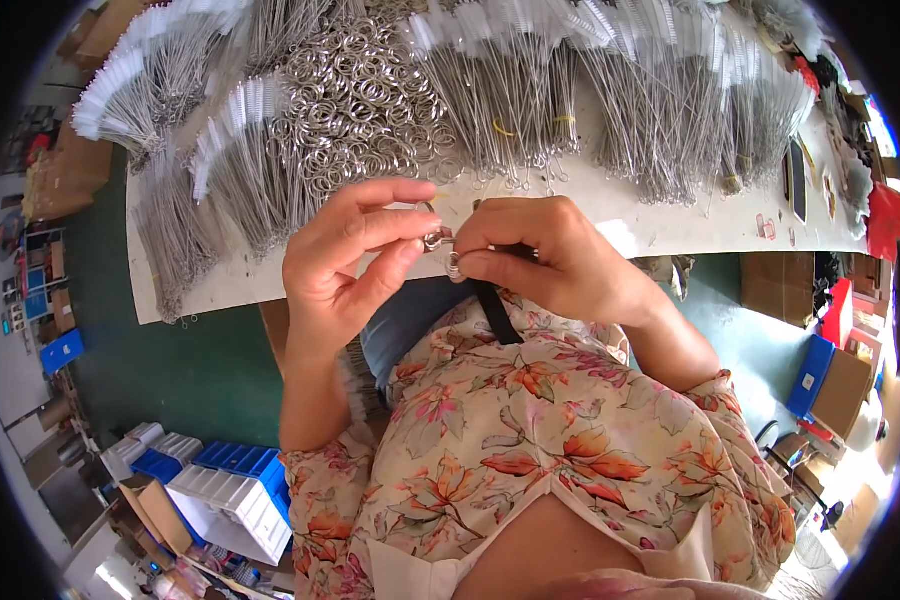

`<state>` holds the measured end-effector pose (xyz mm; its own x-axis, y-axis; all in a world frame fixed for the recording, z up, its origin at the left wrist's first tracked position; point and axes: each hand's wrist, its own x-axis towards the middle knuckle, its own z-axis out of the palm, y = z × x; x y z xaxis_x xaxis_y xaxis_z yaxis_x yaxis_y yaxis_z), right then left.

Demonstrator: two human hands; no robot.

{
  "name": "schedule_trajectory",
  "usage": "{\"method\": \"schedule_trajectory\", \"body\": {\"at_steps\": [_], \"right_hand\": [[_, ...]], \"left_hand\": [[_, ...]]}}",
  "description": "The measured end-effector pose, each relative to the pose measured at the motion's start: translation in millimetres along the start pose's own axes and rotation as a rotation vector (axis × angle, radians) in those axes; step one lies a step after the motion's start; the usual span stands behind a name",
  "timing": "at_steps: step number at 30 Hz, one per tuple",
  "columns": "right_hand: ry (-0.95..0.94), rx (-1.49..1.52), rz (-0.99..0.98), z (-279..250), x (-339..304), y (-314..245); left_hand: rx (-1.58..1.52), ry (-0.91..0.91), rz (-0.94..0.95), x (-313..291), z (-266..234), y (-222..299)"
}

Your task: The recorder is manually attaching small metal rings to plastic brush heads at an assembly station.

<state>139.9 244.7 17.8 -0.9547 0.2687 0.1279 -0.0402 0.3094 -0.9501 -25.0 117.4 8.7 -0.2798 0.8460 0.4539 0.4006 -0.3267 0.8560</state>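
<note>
My left hand pinches a small shiny metal ring between thumb and forefinger, its other fingers loosely bent. Close against it, my right hand is closed, with more small metal rings at its thumb tip. Something dark shows between the right fingers, and a flat black strip hangs below them; whether these are one piece I cannot tell. Both hands are held in front of the table's near edge, above my lap. Behind them on the table lies a large heap of loose metal rings.
Bundles of thin wire brushes with white bristles cover much of the pale table. A dark phone-like slab lies at the right. Blue and white plastic bins stand at lower left, cardboard boxes at right.
</note>
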Motion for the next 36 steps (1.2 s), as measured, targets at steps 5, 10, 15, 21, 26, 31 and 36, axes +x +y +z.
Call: {"method": "schedule_trajectory", "body": {"at_steps": [5, 10, 15, 21, 26, 31, 36], "right_hand": [[-0.081, 0.294, 0.161, -3.2, -2.8, -2.6], [-0.177, 0.429, 0.352, -6.7, 0.9, -3.2], [-0.195, 0.528, 0.388, -3.1, 3.5, 6.0], [0.14, 0.679, 0.319, -6.2, 2.3, 8.3], [0.22, 0.691, 0.337, -5.1, 14.9, -20.0], [0.197, 0.741, 0.288, -8.5, 15.4, -9.9], [0.156, 0.556, 0.268, -14.0, 14.9, 2.6]], "left_hand": [[-0.043, -0.069, 0.029, 6.0, -2.7, -0.4], [-0.081, -0.056, 0.084, 4.7, -1.7, -1.1], [0.0, -0.026, 0.059, 0.3, -0.7, -4.2], [0.09, 0.103, 0.09, 5.6, 12.9, 7.2], [0.266, 0.175, 0.242, 10.4, 18.1, 7.4], [0.261, 0.157, 0.203, 16.5, 20.9, 4.1], [0.159, 0.035, 0.08, 17.0, 18.6, 3.6]]}}
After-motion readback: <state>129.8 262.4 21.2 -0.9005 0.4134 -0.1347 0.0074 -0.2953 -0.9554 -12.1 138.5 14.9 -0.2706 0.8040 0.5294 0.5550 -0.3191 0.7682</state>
